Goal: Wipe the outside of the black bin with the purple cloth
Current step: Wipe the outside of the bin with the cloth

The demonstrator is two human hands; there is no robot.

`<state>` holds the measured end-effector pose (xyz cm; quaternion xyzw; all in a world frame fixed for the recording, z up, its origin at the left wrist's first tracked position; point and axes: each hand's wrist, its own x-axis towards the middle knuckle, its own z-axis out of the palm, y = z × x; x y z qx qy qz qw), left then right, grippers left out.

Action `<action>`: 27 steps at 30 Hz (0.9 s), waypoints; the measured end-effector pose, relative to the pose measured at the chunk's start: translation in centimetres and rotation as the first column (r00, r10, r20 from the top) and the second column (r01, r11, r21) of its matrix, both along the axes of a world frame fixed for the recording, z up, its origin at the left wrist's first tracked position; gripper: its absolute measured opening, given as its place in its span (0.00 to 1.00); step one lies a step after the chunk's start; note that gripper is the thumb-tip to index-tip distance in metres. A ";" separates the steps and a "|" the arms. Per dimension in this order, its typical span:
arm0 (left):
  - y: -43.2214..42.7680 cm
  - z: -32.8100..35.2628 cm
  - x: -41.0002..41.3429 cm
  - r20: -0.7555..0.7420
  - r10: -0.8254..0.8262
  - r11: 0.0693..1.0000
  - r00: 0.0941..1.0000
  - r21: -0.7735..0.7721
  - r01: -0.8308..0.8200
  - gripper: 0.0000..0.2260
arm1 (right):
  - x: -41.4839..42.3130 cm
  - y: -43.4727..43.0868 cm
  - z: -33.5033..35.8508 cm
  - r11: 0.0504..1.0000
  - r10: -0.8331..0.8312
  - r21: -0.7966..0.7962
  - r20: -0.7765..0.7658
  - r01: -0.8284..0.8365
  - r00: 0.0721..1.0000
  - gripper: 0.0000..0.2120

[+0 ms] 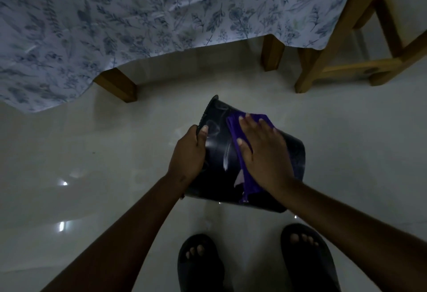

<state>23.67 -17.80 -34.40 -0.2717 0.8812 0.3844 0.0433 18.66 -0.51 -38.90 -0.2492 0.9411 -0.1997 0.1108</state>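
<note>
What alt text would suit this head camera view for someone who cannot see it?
A person's right hand presses a purple cloth flat against a tilted black bin, while the left hand grips its rim. Below are sandalled feet on a pale floor.

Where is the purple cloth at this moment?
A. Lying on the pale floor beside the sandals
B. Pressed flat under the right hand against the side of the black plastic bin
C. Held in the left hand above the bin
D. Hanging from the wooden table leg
B: the purple cloth lies under the flat right hand on the wall of the black plastic bin, while the left hand grips the bin's rim.
</note>
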 end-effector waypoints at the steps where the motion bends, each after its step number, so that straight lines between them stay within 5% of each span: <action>1: 0.1 0.0 -0.1 0.004 0.013 1.000 1.000 -0.005 -0.013 0.16 | 1.3 0.6 -0.2 0.998 0.046 0.036 -0.049 -0.045 0.998 0.25; 6: 0.4 -0.1 0.0 -0.032 0.046 0.999 0.998 -0.003 -0.046 0.15 | 7.6 2.3 -0.6 0.974 0.215 0.102 -0.150 -0.202 0.965 0.28; 13: 0.7 0.2 0.5 -0.031 0.066 0.997 0.997 0.047 -0.065 0.14 | -1.6 -0.8 0.0 0.999 -0.048 -0.024 0.038 0.049 0.998 0.26; 19: 0.8 0.1 -0.3 -0.037 0.087 0.996 0.995 0.028 -0.086 0.14 | 7.7 2.1 0.0 0.983 0.175 0.076 -0.140 -0.165 0.975 0.30; 27: 1.2 0.1 1.1 -0.034 0.079 0.996 0.996 -0.031 -0.080 0.15 | -3.9 -0.5 -0.4 0.996 -0.078 -0.036 0.137 0.083 0.987 0.24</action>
